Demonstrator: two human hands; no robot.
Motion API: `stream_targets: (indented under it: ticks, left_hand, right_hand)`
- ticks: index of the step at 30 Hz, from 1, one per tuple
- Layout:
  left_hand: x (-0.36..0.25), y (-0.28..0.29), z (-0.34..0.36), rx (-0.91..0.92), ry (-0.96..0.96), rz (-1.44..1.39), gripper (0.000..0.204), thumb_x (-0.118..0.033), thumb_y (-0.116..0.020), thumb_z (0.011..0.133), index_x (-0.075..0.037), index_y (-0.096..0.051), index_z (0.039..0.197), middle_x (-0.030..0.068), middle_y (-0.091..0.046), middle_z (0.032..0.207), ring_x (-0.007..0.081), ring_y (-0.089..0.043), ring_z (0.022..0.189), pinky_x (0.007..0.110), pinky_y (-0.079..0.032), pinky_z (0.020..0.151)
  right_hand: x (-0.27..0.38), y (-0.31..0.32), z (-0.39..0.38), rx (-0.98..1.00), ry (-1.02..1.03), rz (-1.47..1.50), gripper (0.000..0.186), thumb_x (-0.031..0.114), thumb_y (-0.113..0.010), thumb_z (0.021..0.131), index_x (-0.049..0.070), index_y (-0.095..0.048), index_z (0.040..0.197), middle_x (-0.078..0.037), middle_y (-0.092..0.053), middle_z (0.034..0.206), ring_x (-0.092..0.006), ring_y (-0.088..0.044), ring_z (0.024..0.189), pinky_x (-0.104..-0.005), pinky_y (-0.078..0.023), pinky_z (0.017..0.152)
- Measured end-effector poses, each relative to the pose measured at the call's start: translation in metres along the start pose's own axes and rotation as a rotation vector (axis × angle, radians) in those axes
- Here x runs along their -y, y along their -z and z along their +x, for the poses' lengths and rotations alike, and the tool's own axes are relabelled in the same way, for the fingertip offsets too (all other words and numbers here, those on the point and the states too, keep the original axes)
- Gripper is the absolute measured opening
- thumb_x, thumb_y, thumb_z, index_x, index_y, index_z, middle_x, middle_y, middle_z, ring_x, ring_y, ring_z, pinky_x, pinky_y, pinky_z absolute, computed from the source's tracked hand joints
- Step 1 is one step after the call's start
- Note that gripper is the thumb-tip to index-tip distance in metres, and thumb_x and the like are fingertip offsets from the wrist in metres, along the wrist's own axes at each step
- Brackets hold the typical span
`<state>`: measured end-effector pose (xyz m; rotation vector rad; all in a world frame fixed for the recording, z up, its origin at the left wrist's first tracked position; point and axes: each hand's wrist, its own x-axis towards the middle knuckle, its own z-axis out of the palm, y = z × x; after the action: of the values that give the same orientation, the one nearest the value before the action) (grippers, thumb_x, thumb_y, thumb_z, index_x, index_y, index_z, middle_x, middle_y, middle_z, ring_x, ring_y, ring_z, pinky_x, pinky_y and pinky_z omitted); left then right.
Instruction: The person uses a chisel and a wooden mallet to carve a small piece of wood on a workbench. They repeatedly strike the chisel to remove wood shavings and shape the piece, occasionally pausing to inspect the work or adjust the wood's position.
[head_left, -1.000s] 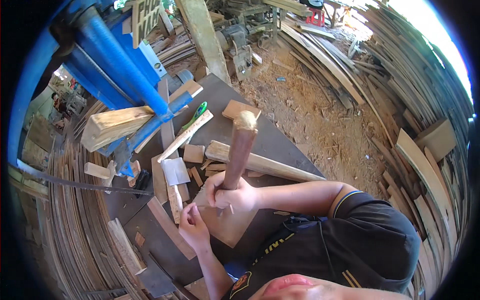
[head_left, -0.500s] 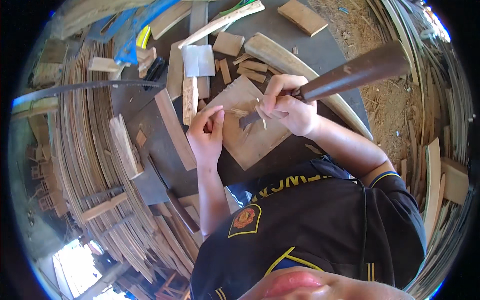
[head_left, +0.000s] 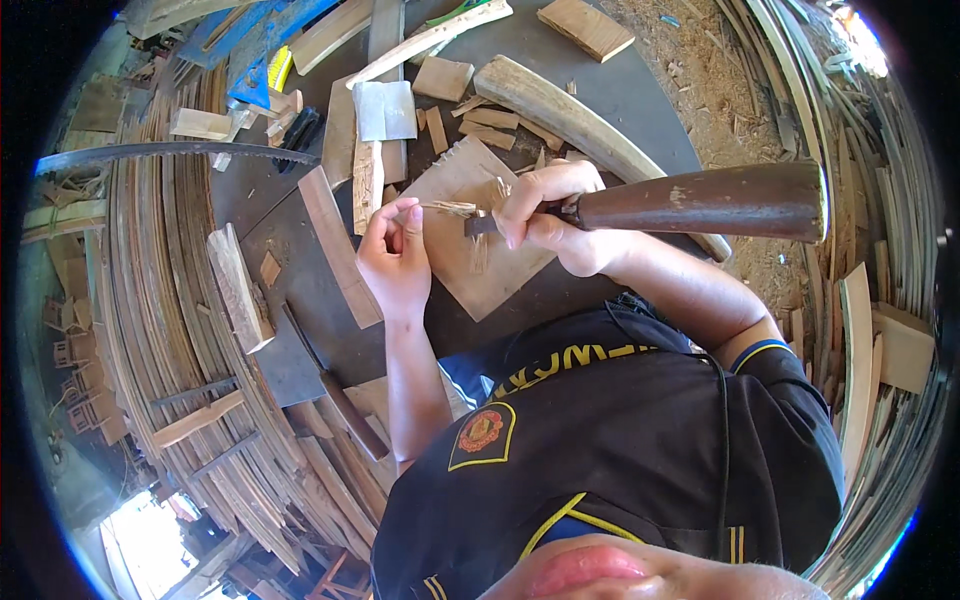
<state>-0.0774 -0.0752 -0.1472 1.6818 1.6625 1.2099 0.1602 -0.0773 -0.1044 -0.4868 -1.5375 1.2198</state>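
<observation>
My right hand is closed round the lower end of a chisel, whose thick brown wooden handle points right. The chisel's short dark blade sticks out left of my fingers, over a flat, pale square board. My left hand pinches the left end of a thin wood splinter; its frayed right end reaches the blade's tip. More frayed wood stands up by my right fingers. Whether the blade touches the board I cannot tell.
Beyond the board lie a hatchet with a pale handle, several wood offcuts and a long curved timber. A wooden strip lies left of my left hand. A saw blade spans the far left; a dark-handled tool lies nearer.
The chisel's handle has swung nearer to me, now almost level across the view. Both hands have shifted slightly left, and the splinter at my left fingertips shows more plainly.
</observation>
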Motion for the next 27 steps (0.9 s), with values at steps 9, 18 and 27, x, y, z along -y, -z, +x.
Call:
stream_targets:
  ticks: [9, 18, 27]
  left_hand:
    - [0.007, 0.002, 0.000, -0.197, -0.075, -0.084, 0.015, -0.015, -0.072, 0.096, -0.001, -0.072, 0.103, -0.0089, -0.038, 0.064, 0.0027, -0.030, 0.058, 0.025, -0.024, 0.052]
    - [0.006, 0.008, -0.001, -0.280, -0.155, -0.029, 0.012, -0.015, -0.073, 0.096, -0.003, -0.072, 0.100, -0.0093, -0.045, 0.069, 0.0019, -0.034, 0.061, 0.021, -0.026, 0.054]
    - [-0.011, -0.001, -0.006, 0.038, -0.398, 0.157, 0.012, -0.006, -0.081, 0.082, -0.009, -0.073, 0.090, 0.0009, -0.043, 0.065, 0.0132, -0.039, 0.054, 0.031, -0.032, 0.049]
  right_hand:
    - [-0.001, -0.005, -0.003, -0.016, -0.001, 0.011, 0.014, -0.003, -0.053, 0.076, 0.001, -0.065, 0.081, -0.007, -0.068, 0.079, -0.0178, -0.065, 0.074, -0.0309, -0.051, 0.070]
    - [0.004, -0.011, 0.003, -0.091, -0.061, 0.077, 0.015, -0.004, -0.056, 0.084, 0.002, -0.069, 0.090, -0.002, -0.062, 0.075, -0.0112, -0.055, 0.068, -0.0278, -0.044, 0.062]
    - [0.044, 0.034, -0.014, -0.316, 0.087, 0.211, 0.012, -0.003, -0.053, 0.093, -0.002, -0.065, 0.094, -0.001, -0.053, 0.066, -0.0073, -0.042, 0.055, -0.0263, -0.031, 0.053]
